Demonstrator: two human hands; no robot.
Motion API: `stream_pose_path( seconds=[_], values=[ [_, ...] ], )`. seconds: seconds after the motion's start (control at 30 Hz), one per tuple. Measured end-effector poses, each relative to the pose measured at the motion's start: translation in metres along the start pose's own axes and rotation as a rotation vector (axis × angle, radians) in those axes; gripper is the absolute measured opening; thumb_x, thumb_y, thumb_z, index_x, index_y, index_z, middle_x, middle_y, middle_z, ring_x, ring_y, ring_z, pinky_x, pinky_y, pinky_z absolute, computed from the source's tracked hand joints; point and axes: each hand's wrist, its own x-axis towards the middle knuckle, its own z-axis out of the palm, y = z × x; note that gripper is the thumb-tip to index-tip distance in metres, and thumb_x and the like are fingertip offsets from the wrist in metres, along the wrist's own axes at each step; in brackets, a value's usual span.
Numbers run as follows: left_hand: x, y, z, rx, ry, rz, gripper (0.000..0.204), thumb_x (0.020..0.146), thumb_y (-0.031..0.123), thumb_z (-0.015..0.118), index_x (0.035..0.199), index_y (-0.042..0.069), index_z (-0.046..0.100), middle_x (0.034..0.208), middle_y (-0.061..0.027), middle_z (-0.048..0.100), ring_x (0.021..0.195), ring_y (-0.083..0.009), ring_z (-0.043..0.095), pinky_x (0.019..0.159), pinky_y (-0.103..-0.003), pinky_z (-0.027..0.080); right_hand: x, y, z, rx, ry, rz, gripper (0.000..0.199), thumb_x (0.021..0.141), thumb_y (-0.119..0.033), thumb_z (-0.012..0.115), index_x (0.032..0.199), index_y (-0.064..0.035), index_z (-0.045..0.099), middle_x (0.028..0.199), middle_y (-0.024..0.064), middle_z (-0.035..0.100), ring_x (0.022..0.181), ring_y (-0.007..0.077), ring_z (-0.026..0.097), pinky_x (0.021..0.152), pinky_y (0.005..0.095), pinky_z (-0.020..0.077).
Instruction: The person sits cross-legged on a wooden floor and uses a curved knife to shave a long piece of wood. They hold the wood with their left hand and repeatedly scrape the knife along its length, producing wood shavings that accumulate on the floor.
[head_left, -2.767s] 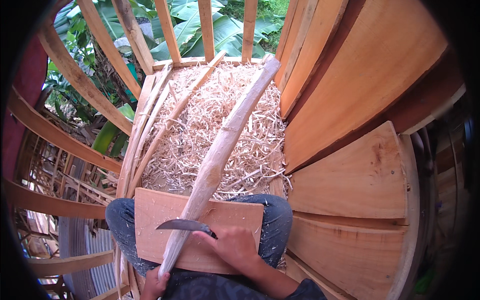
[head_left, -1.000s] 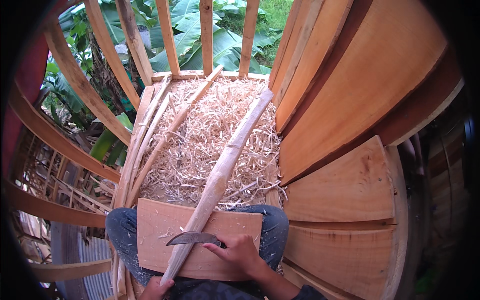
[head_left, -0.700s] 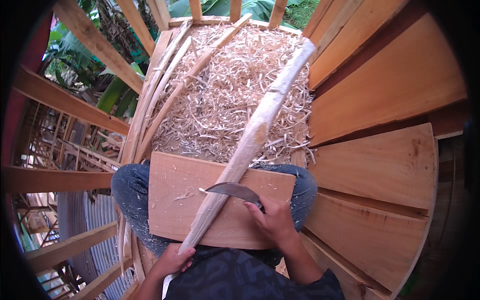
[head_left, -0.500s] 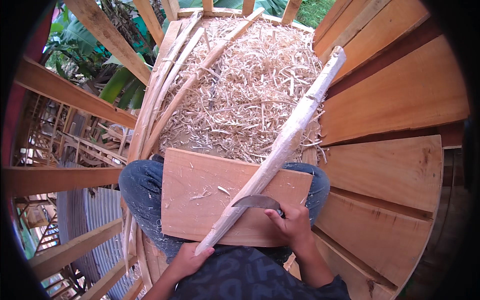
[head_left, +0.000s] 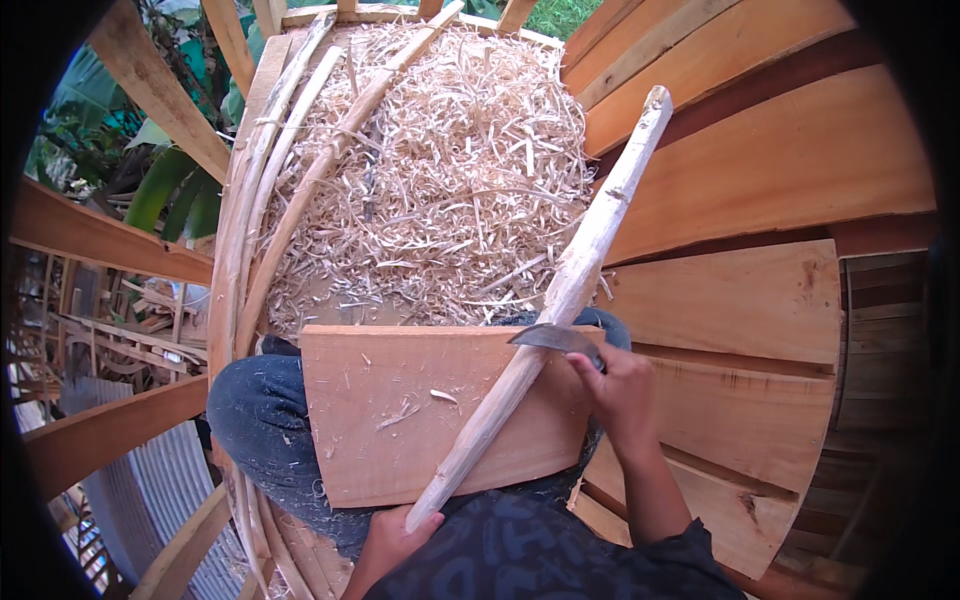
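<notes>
A long, pale, peeled wooden pole (head_left: 575,275) slants across a flat board (head_left: 370,440) on my lap. My left hand (head_left: 394,538) is closed around the pole's near end, close to my shirt. My right hand (head_left: 620,385) grips a knife with a curved, dark blade (head_left: 555,340); its handle is mostly hidden in my fingers. The blade lies across the pole near the board's far edge, and whether it bites into the wood I cannot tell. A few curled shavings (head_left: 443,396) rest on the board.
Beyond my knees a thick heap of wood shavings (head_left: 450,180) covers the floor. Several long wooden strips (head_left: 300,215) lie along its left side. Slatted railing posts (head_left: 110,235) stand at the left, and a wall of wooden planks (head_left: 770,170) rises at the right.
My right hand and the knife have moved up the pole, away from me, to near the board's far edge. My left hand still holds the near end. The view has shifted rightward.
</notes>
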Motion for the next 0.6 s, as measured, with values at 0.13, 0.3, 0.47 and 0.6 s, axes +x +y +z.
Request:
stream_pose_path(
  seconds=[0.13, 0.3, 0.47, 0.6],
  values=[
    [0.001, -0.007, -0.003, -0.033, -0.021, 0.042, 0.035, 0.082, 0.031, 0.064, 0.089, -0.004, 0.063, 0.065, -0.0182, 0.06, 0.058, -0.0204, 0.059, 0.058, -0.031, 0.046, 0.022, 0.029, -0.016, 0.023, 0.062, 0.325, 0.052, 0.081, -0.051, 0.057, 0.067, -0.0004, 0.059, 0.052, 0.0157, 0.052, 0.048, 0.0329, 0.054, 0.046, 0.0385, 0.0397],
    [0.003, -0.012, -0.004, -0.056, -0.014, 0.063, 0.034, 0.081, 0.029, 0.065, 0.088, -0.004, 0.063, 0.065, -0.0178, 0.06, 0.058, -0.0188, 0.059, 0.057, -0.031, 0.045, 0.01, -0.001, -0.038, 0.16, -0.05, 0.233, 0.052, 0.08, -0.051, 0.059, 0.067, -0.0014, 0.061, 0.05, 0.015, 0.051, 0.046, 0.0298, 0.054, 0.045, 0.0377, 0.0399],
    [0.004, -0.013, -0.004, 0.004, -0.001, 0.101, 0.033, 0.08, 0.028, 0.066, 0.087, -0.004, 0.063, 0.064, -0.0171, 0.06, 0.056, -0.0177, 0.058, 0.056, -0.03, 0.045, -0.049, -0.044, -0.006, -0.015, -0.309, -0.167, 0.053, 0.073, -0.055, 0.063, 0.055, -0.0062, 0.054, 0.048, 0.0093, 0.05, 0.044, 0.0258, 0.054, 0.042, 0.0337, 0.0413],
    [0.003, -0.009, -0.003, -0.016, -0.001, 0.043, 0.032, 0.08, 0.027, 0.066, 0.086, -0.004, 0.063, 0.061, -0.0153, 0.058, 0.053, -0.0161, 0.054, 0.054, -0.03, 0.044, -0.023, -0.013, 0.002, -0.077, -0.147, -0.168, 0.056, 0.069, -0.058, 0.064, 0.052, -0.0067, 0.049, 0.048, 0.0082, 0.05, 0.043, 0.0247, 0.053, 0.041, 0.0334, 0.0402]
  ],
)
